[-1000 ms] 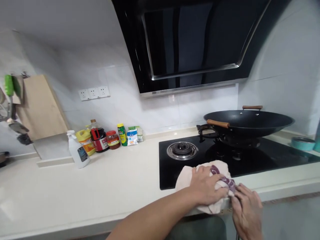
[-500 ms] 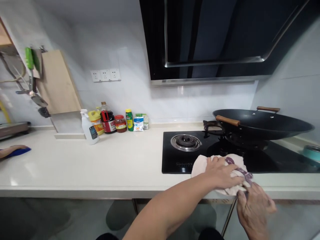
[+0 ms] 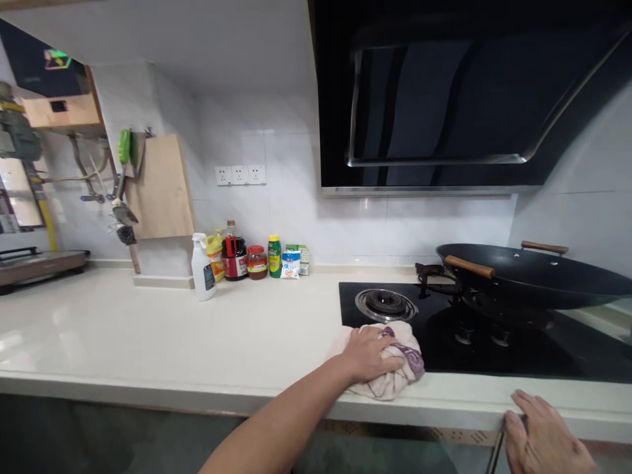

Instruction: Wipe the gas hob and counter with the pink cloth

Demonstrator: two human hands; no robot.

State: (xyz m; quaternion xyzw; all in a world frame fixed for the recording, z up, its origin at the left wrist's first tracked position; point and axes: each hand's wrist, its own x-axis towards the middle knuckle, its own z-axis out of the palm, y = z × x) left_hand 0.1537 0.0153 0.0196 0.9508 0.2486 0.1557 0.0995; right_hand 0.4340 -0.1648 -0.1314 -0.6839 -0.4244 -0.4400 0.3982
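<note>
My left hand (image 3: 372,354) presses down on a bunched pale cleaning cloth (image 3: 402,332) with a purple pattern, its fingers curled over the folds. The cloth lies across the front left corner of the black glass gas hob (image 3: 474,355) and the counter (image 3: 266,342) beside it. Farther right, at the counter's front edge, my right hand (image 3: 546,431) holds nothing; thumb and fingers are apart. Behind the cloth is the left burner (image 3: 386,303). A large black wok (image 3: 533,276) with wooden handles sits over the right side of the hob.
A white spray bottle (image 3: 202,270), a dark sauce bottle (image 3: 234,253), a red-lidded jar (image 3: 257,263), a green shaker (image 3: 274,258) and a small white packet (image 3: 290,265) stand along the wall. A wooden board (image 3: 160,191) hangs left. The black range hood (image 3: 424,99) overhangs the hob.
My left hand has slid the cloth leftward along the hob's front edge. My right hand has come away from the cloth. The view has shifted; the hand with blue cloth at far left is gone.
</note>
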